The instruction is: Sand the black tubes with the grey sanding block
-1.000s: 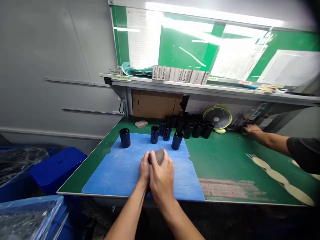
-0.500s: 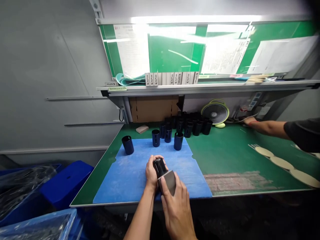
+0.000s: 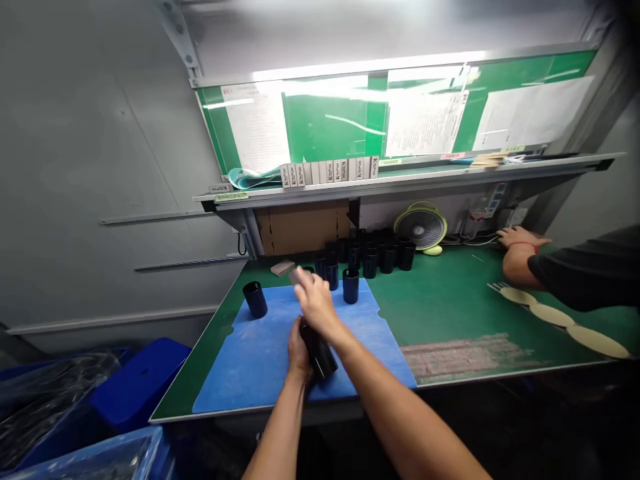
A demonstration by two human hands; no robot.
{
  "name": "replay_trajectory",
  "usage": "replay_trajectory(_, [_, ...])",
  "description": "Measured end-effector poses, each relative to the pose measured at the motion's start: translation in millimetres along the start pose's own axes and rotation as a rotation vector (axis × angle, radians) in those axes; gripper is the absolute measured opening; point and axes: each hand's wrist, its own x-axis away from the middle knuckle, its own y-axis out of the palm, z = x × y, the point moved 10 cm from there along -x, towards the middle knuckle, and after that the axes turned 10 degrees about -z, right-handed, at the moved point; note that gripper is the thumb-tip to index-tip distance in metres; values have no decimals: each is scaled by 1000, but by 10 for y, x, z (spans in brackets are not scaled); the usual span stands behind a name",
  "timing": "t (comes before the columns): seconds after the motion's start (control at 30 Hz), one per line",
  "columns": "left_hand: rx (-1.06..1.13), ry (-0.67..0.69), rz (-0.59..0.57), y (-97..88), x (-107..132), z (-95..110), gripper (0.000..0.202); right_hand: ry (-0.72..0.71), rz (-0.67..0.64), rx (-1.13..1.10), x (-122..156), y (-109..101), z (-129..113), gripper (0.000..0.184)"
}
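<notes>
My left hand [image 3: 299,353] is wrapped round a glossy black cylinder [image 3: 320,353], tilted over the front of the blue mat [image 3: 240,373]. Above and beyond it, my right hand [image 3: 317,303] grips a grey block [image 3: 299,275] that looks like a sanding block and is blurred by motion. The block is apart from the cylinder's visible side. A dark cup-like cylinder [image 3: 255,299] stands on the mat's left side, and another [image 3: 351,287] on its far right. My right hand partly hides one more standing behind it.
Several black cylinders [image 3: 387,257] stand grouped at the back, left of a green-rimmed fan [image 3: 421,227]. A pale block [image 3: 283,268] lies near the back left. Small boxes [image 3: 330,171] line the shelf. Another person's hand [image 3: 520,237] rests at right, behind pale oval pieces [image 3: 553,315]. Blue bins [image 3: 143,380] stand lower left.
My right hand has lifted the grey block off the cylinder and moved it forward. The cylinder in my left hand has changed its tilt. The other person's arm has shifted at right.
</notes>
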Motion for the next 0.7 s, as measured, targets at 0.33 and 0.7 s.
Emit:
replay_trajectory(0.33, [332,7,-240,233,41,-45,51,75,46,-164,443,-648,650,59])
replay_trajectory(0.7, [115,88,-80,-54,-56,-73,42,-103,-104,467,1431,178,-72,61])
